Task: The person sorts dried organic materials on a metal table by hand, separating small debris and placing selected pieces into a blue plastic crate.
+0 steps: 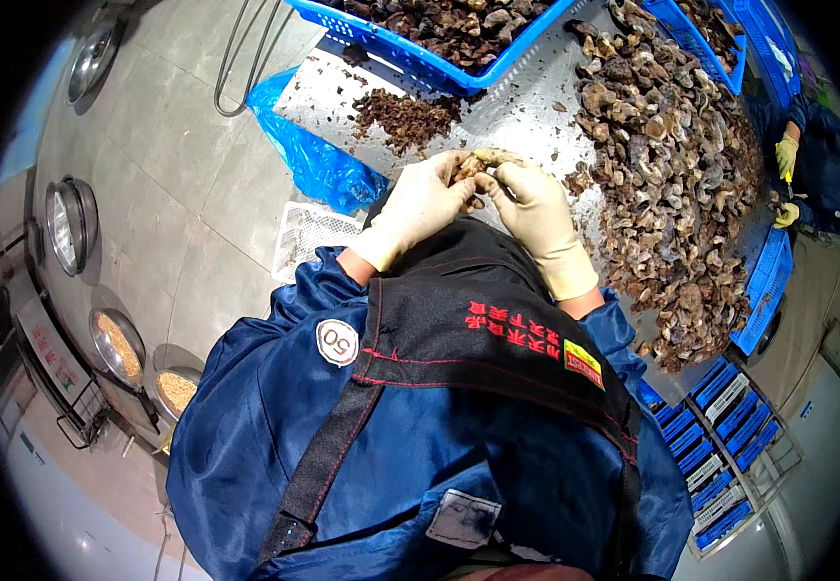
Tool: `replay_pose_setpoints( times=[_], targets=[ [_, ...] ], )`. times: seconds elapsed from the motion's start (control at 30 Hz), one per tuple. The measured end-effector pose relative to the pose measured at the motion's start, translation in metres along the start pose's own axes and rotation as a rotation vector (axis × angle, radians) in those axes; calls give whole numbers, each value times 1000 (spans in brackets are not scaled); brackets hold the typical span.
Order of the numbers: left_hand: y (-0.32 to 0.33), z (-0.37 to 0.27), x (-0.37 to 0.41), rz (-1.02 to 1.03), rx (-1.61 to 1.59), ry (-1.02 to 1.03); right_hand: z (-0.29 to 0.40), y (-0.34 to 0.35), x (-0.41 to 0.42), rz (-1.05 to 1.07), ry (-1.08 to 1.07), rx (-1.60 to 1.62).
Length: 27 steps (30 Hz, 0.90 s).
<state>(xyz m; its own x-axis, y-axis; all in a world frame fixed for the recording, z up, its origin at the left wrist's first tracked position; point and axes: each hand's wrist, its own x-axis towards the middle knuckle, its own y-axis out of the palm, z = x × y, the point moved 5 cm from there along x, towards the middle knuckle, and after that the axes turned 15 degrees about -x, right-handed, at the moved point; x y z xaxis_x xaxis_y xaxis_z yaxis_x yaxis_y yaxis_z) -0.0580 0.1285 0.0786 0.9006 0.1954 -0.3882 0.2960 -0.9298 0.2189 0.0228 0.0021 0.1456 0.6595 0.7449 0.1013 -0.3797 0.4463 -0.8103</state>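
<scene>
Both my hands wear pale rubber gloves and meet above the near edge of a metal table (529, 123). My left hand (423, 200) grips a small brown dried mushroom piece (469, 168) between thumb and fingers. The fingers of my right hand (532, 210) touch the same piece from the other side; what they pinch is partly hidden. Just beyond my hands lies a small heap of dark brown scraps (409, 120). To the right spreads a large pile of dried mushroom pieces (671, 174).
A blue plastic crate (463, 83) of dark pieces stands at the table's far side. A blue plastic bag (318, 156) hangs at the left edge, above a white basket (311, 236). Across the pile, a co-worker's gloved hand (787, 156) shows. Stacked crates (725, 436) stand lower right.
</scene>
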Motion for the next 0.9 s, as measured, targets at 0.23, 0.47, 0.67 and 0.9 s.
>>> replay_pose_setpoints(
  times=[0.23,0.47,0.67,0.9],
  targets=[
    [6,-22,-1,-22,55,-98,-12,29,2,-99,117,-179],
    [8,-10,-6,143,-453,-149,-71,14,3,132,642,304],
    [-1,7,0,-31,-292,108,-13,3,-2,148,557,510],
    [-1,-7,-4,-134,188,359,-9,10,-2,16,478,381]
  ],
)
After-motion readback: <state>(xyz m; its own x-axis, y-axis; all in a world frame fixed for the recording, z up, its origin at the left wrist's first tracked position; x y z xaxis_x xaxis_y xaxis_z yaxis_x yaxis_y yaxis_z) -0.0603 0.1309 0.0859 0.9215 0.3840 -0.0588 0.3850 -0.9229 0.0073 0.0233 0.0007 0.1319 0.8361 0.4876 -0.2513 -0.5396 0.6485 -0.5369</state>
